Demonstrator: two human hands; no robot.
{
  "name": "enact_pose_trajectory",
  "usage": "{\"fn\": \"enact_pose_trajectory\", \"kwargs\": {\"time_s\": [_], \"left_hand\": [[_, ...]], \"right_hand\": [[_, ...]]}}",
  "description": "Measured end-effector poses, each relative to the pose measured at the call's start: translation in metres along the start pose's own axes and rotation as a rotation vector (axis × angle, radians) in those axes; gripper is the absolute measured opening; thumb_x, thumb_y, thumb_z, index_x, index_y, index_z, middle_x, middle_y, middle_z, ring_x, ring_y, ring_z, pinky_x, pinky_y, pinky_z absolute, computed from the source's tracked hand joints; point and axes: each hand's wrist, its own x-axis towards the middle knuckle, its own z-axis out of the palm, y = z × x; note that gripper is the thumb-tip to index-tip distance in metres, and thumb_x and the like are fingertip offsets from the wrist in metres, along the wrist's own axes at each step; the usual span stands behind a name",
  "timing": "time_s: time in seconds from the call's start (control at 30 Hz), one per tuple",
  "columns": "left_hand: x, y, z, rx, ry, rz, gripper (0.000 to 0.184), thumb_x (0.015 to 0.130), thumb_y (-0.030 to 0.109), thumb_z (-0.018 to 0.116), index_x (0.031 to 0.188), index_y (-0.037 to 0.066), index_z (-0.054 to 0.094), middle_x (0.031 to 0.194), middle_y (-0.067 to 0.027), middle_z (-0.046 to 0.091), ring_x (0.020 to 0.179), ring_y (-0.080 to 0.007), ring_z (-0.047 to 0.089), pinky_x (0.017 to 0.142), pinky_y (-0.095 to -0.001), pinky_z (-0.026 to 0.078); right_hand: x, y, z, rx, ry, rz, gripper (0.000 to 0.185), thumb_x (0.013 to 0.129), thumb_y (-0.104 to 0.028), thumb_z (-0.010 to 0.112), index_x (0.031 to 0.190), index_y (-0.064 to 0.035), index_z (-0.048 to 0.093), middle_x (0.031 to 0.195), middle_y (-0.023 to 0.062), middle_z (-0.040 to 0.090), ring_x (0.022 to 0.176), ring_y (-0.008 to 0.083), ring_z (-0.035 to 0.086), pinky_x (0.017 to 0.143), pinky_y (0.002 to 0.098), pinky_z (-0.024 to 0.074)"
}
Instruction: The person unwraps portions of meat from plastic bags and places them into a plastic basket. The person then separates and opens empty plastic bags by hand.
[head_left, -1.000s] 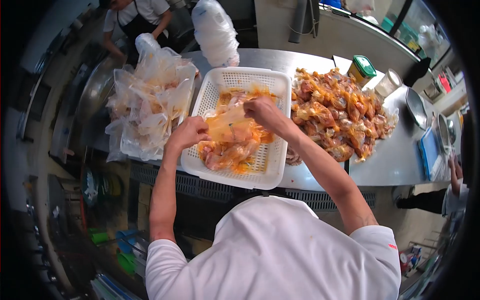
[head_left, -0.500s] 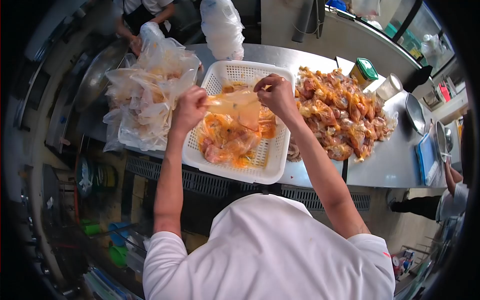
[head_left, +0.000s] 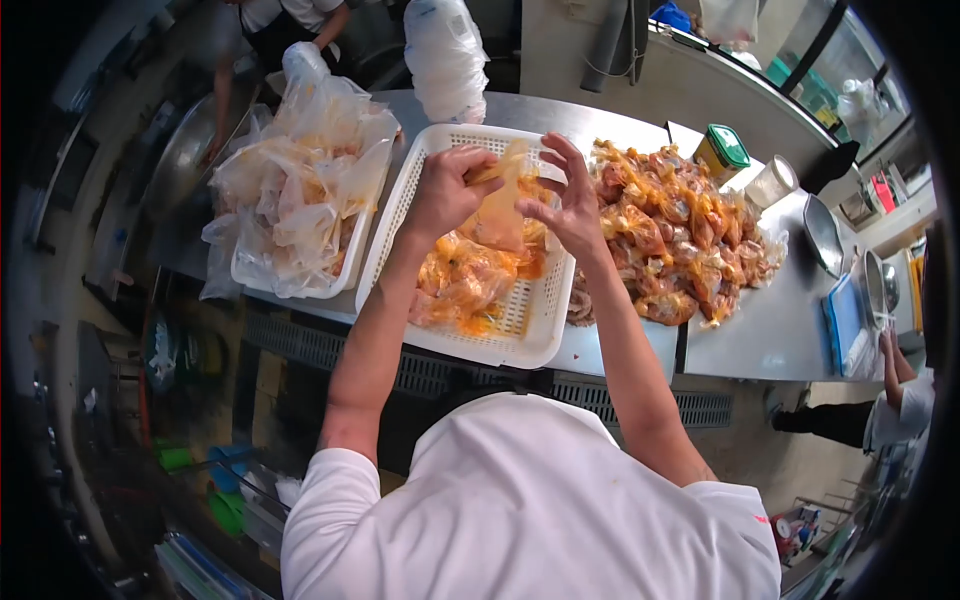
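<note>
2 hands (head_left: 447,195) at 1 bag (head_left: 503,208) above 1 white basket (head_left: 538,350)

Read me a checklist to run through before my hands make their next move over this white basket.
1. Plastic bag raised over the white basket: ok.
2. Left hand gripping the bag: cannot tell; its fingers curl beside it.
3. Right hand closed on the bag: not ok; its fingers are spread.
4. Orange-coated meat inside the basket's walls: ok.
5. Basket set well back from the steel table's front edge: not ok; its near rim appears to reach that edge.
6. Bag's mouth open: cannot tell.
</note>
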Motion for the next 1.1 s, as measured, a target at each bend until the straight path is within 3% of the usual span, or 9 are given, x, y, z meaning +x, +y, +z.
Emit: {"fn": "enact_pose_trajectory", "kwargs": {"time_s": [0.13, 0.2, 0.47, 0.63, 0.73, 0.87, 0.9, 0.93, 1.1], "left_hand": [[0.012, 0.042, 0.009, -0.099, -0.209, 0.13, 0.017, 0.078, -0.007, 0.07, 0.095, -0.003, 0.068, 0.09, -0.0072, 0.07, 0.08, -0.0109, 0.065, 0.072, -0.0252, 0.053], [0.016, 0.043, 0.013, -0.138, -0.289, 0.221, 0.019, 0.078, -0.01, 0.068, 0.095, -0.003, 0.068, 0.093, -0.0069, 0.07, 0.083, -0.0106, 0.065, 0.075, -0.0241, 0.053], [0.008, -0.012, -0.047, -0.393, 0.246, -0.099, 0.011, 0.084, -0.005, 0.07, 0.093, 0.001, 0.07, 0.084, -0.0002, 0.069, 0.073, -0.0059, 0.063, 0.065, -0.0197, 0.051], [-0.026, 0.063, -0.051, 0.15, -0.016, 0.336, 0.043, 0.076, -0.007, 0.07, 0.116, 0.004, 0.064, 0.112, -0.0115, 0.065, 0.104, -0.0272, 0.063, 0.09, -0.0371, 0.051], [-0.055, 0.035, -0.017, 0.41, -0.228, 0.379, 0.063, 0.07, -0.006, 0.067, 0.13, 0.003, 0.051, 0.12, -0.0154, 0.062, 0.114, -0.0346, 0.059, 0.102, -0.0407, 0.044], [-0.081, -0.068, -0.01, 0.608, -0.523, -0.081, 0.04, 0.075, 0.002, 0.068, 0.115, 0.005, 0.063, 0.095, -0.0168, 0.068, 0.093, -0.0394, 0.067, 0.085, -0.0457, 0.053], [-0.084, -0.082, -0.018, 0.606, -0.524, -0.074, 0.04, 0.075, 0.002, 0.068, 0.115, 0.005, 0.063, 0.095, -0.0168, 0.068, 0.093, -0.0394, 0.067, 0.085, -0.0457, 0.053], [-0.09, -0.096, -0.026, 0.503, -0.551, -0.071, 0.034, 0.079, 0.007, 0.069, 0.112, 0.006, 0.064, 0.085, -0.0141, 0.068, 0.083, -0.036, 0.067, 0.078, -0.0447, 0.054], [-0.085, -0.053, -0.042, 0.116, -0.64, -0.55, 0.032, 0.094, 0.027, 0.069, 0.114, 0.003, 0.065, 0.079, -0.0015, 0.062, 0.069, -0.0077, 0.059, 0.068, -0.0235, 0.052]], "right_hand": [[-0.022, 0.037, 0.032, 0.129, -0.184, 0.002, 0.094, 0.061, -0.03, 0.095, 0.139, -0.0043, 0.047, 0.135, 0.0135, 0.053, 0.117, 0.0222, 0.056, 0.095, 0.0362, 0.051], [-0.024, 0.023, 0.042, -0.048, -0.431, 0.606, 0.064, 0.075, -0.019, 0.086, 0.129, -0.0032, 0.054, 0.116, 0.0082, 0.062, 0.104, 0.0189, 0.063, 0.086, 0.0328, 0.0544], [-0.023, 0.053, 0.052, 0.477, -0.255, 0.568, 0.019, 0.094, 0.0, 0.048, 0.109, 0.0008, 0.06, 0.068, 0.0077, 0.061, 0.053, 0.0143, 0.058, 0.048, 0.0306, 0.0477], [-0.031, 0.057, 0.043, 0.165, -0.387, 0.544, 0.025, 0.093, -0.004, 0.041, 0.109, 0.0011, 0.059, 0.049, 0.0078, 0.049, 0.027, 0.019, 0.045, 0.027, 0.0365, 0.0348], [-0.023, 0.022, 0.046, 0.02, -0.499, 0.73, 0.025, 0.095, -0.017, 0.049, 0.109, 0.0004, 0.059, 0.053, 0.0112, 0.054, 0.04, 0.0218, 0.056, 0.039, 0.0387, 0.0454], [-0.02, 0.033, 0.048, -0.455, -0.74, 0.503, 0.021, 0.091, -0.021, 0.06, 0.093, -0.0014, 0.067, 0.07, 0.0101, 0.059, 0.056, 0.0206, 0.061, 0.051, 0.0362, 0.047], [-0.029, 0.077, 0.038, -0.659, -0.841, 0.094, 0.018, 0.087, -0.02, 0.063, 0.088, -0.0025, 0.068, 0.076, 0.0104, 0.06, 0.065, 0.022, 0.062, 0.057, 0.0373, 0.0483], [-0.037, 0.101, 0.03, -0.845, -0.92, -0.323, 0.016, 0.082, -0.019, 0.067, 0.083, -0.0036, 0.069, 0.083, 0.0107, 0.061, 0.074, 0.0233, 0.063, 0.062, 0.0384, 0.0496], [-0.033, 0.062, 0.026, -0.682, -0.431, -0.188, 0.009, 0.076, -0.012, 0.07, 0.081, -0.0045, 0.07, 0.092, 0.0127, 0.062, 0.082, 0.0292, 0.063, 0.07, 0.0396, 0.0504]]}}
